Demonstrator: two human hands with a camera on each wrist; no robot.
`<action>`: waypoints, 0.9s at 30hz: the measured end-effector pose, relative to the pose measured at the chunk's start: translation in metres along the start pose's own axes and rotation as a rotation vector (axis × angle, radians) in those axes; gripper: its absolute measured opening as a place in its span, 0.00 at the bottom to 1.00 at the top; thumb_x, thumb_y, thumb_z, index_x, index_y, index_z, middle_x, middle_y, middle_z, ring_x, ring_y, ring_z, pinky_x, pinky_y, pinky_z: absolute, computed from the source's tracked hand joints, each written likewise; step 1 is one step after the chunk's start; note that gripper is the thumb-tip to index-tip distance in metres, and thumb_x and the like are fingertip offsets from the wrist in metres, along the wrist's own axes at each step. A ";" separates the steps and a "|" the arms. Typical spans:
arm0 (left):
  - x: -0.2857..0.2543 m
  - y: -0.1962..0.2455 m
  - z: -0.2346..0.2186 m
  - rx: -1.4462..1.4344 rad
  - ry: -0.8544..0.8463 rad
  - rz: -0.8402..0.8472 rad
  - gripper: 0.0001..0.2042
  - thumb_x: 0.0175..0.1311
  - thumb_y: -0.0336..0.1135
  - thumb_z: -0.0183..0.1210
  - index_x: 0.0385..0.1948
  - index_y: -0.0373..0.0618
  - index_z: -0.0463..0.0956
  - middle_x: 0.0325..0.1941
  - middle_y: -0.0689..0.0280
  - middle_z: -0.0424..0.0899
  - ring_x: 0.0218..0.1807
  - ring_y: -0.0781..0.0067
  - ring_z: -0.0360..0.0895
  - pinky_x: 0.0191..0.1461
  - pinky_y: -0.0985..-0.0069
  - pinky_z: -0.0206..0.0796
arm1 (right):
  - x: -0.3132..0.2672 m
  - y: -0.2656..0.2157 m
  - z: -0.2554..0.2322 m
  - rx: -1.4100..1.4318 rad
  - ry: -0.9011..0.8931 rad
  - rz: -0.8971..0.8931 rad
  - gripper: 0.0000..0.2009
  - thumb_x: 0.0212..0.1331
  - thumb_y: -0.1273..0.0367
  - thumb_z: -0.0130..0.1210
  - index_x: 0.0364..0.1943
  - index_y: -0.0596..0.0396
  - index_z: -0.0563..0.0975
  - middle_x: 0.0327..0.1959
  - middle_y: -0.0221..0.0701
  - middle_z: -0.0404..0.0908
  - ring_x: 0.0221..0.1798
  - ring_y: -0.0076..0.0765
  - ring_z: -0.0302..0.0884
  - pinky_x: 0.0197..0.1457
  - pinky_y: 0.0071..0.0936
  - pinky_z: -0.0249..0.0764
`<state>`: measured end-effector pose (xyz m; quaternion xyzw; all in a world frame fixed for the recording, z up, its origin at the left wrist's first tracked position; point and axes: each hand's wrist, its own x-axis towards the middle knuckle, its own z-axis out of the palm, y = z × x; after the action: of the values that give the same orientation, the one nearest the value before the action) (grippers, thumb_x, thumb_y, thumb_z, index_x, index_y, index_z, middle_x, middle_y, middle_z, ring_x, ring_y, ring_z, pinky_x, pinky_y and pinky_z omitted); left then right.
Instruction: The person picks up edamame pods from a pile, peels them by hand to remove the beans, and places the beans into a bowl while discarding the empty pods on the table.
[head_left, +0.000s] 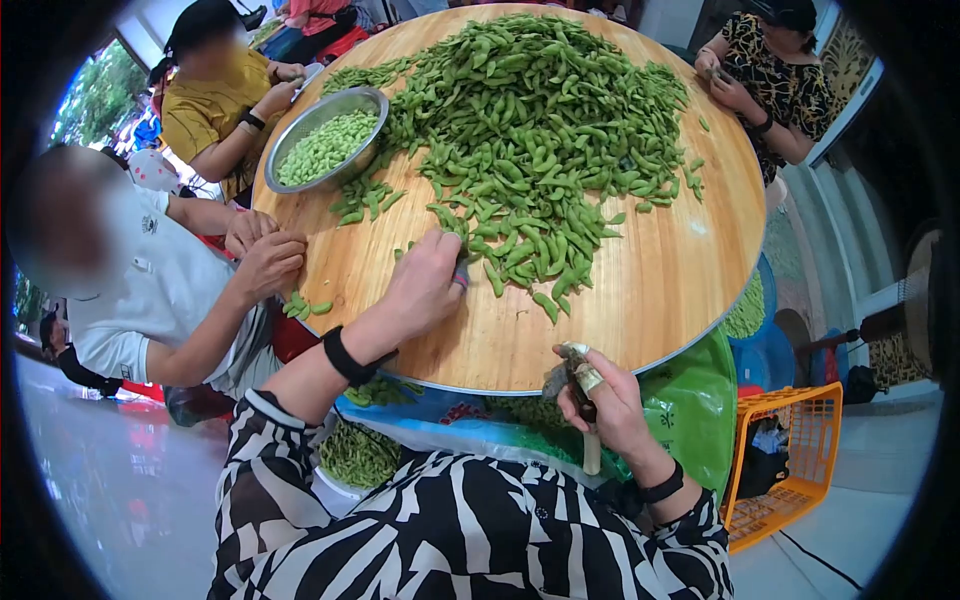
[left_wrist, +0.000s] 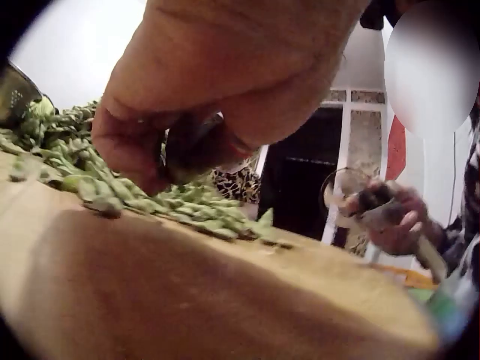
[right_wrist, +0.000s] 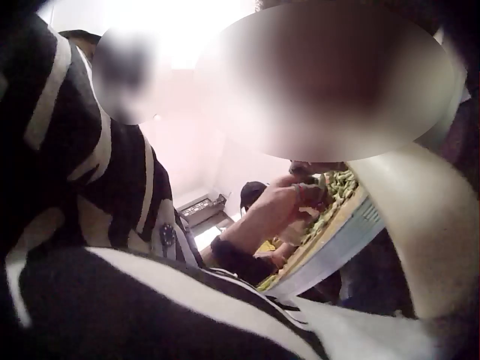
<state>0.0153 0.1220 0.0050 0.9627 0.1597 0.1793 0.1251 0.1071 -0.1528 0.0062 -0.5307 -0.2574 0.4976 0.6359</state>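
My left hand [head_left: 425, 280] reaches to the near edge of a heap of green edamame pods [head_left: 545, 120], its fingers bent down among the pods. In the left wrist view, its fingertips are right at the pods, with something dark between finger and thumb; I cannot tell whether it holds a pod. Near the table's front edge, my right hand [head_left: 610, 400] grips a tool with a pale handle [head_left: 592, 455], which sticks out below the palm. Dark and pale wraps cover some of its fingers. The tool's working end is hidden in the hand.
A steel bowl of shelled beans [head_left: 325, 140] stands at the left of the round wooden table [head_left: 670, 290]. Another person's hands [head_left: 265, 255] work at the left edge; others sit across. An orange crate [head_left: 790, 460] and a green bag [head_left: 690, 410] are at the right, below the tabletop.
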 end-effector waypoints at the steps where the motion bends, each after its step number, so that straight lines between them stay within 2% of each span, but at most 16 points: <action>1: -0.001 0.007 -0.002 -0.005 -0.005 0.007 0.07 0.54 0.26 0.56 0.34 0.36 0.71 0.30 0.54 0.78 0.35 0.53 0.77 0.41 0.62 0.70 | 0.002 -0.003 0.002 0.002 0.010 0.000 0.19 0.69 0.68 0.37 0.61 0.60 0.65 0.21 0.28 0.72 0.17 0.17 0.61 0.21 0.13 0.57; 3: -0.004 0.030 -0.009 -0.953 -0.247 -0.265 0.07 0.61 0.29 0.57 0.38 0.38 0.74 0.28 0.66 0.78 0.28 0.73 0.74 0.30 0.75 0.66 | 0.006 -0.009 0.006 0.039 0.016 -0.002 0.19 0.70 0.69 0.36 0.63 0.59 0.64 0.22 0.29 0.72 0.18 0.17 0.62 0.21 0.14 0.57; 4: -0.006 0.044 -0.014 -0.959 -0.255 -0.258 0.07 0.61 0.29 0.57 0.38 0.38 0.74 0.28 0.66 0.78 0.28 0.73 0.74 0.30 0.75 0.66 | 0.008 -0.010 0.009 0.038 0.027 -0.002 0.19 0.70 0.69 0.36 0.63 0.59 0.64 0.22 0.29 0.72 0.18 0.17 0.62 0.21 0.14 0.57; 6: -0.013 0.068 -0.019 -1.202 -0.367 -0.375 0.06 0.66 0.32 0.55 0.40 0.41 0.75 0.28 0.70 0.77 0.26 0.86 0.69 0.25 0.85 0.60 | 0.010 -0.011 0.014 0.131 0.041 -0.043 0.19 0.71 0.69 0.35 0.63 0.59 0.63 0.22 0.30 0.72 0.18 0.18 0.62 0.20 0.14 0.58; 7: -0.016 0.074 -0.016 -1.243 -0.384 -0.398 0.06 0.67 0.33 0.55 0.40 0.42 0.76 0.26 0.69 0.78 0.22 0.87 0.68 0.23 0.86 0.59 | 0.012 -0.008 0.014 0.182 0.040 -0.058 0.20 0.72 0.68 0.36 0.64 0.59 0.61 0.22 0.31 0.72 0.18 0.19 0.63 0.20 0.15 0.59; 10: -0.021 0.087 -0.012 -1.359 -0.451 -0.430 0.08 0.66 0.33 0.56 0.42 0.41 0.76 0.25 0.70 0.78 0.21 0.86 0.68 0.23 0.86 0.59 | 0.011 -0.003 0.012 0.255 0.015 -0.066 0.21 0.72 0.66 0.38 0.65 0.58 0.60 0.22 0.32 0.72 0.18 0.19 0.64 0.20 0.15 0.60; 11: -0.022 0.087 -0.009 -1.359 -0.476 -0.450 0.09 0.66 0.32 0.55 0.44 0.43 0.76 0.25 0.73 0.77 0.22 0.89 0.67 0.22 0.87 0.56 | 0.010 -0.003 0.012 0.254 0.017 -0.062 0.21 0.72 0.66 0.38 0.65 0.58 0.60 0.22 0.32 0.72 0.18 0.19 0.64 0.20 0.15 0.60; 18: -0.026 0.084 0.003 -1.438 -0.447 -0.453 0.11 0.66 0.33 0.57 0.47 0.43 0.76 0.23 0.73 0.76 0.18 0.89 0.65 0.19 0.86 0.54 | 0.005 -0.002 0.014 0.325 0.016 -0.088 0.22 0.71 0.63 0.39 0.66 0.57 0.59 0.20 0.32 0.72 0.17 0.20 0.62 0.19 0.14 0.58; 23: -0.028 0.085 0.000 -1.407 -0.407 -0.382 0.10 0.65 0.33 0.58 0.45 0.41 0.77 0.25 0.72 0.77 0.23 0.87 0.70 0.24 0.87 0.60 | 0.002 -0.003 0.016 0.249 0.036 -0.106 0.21 0.71 0.65 0.39 0.65 0.57 0.61 0.19 0.31 0.71 0.16 0.19 0.61 0.18 0.14 0.57; 27: -0.029 0.085 0.003 -1.429 -0.346 -0.302 0.10 0.65 0.33 0.58 0.45 0.41 0.77 0.26 0.73 0.77 0.26 0.88 0.71 0.26 0.87 0.61 | 0.002 -0.007 0.019 0.267 0.060 -0.087 0.19 0.71 0.68 0.38 0.63 0.57 0.64 0.18 0.29 0.70 0.16 0.17 0.60 0.18 0.13 0.57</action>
<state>0.0132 0.0329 0.0187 0.6290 0.1130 0.0663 0.7663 0.0942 -0.1427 0.0177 -0.4442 -0.1926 0.4833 0.7294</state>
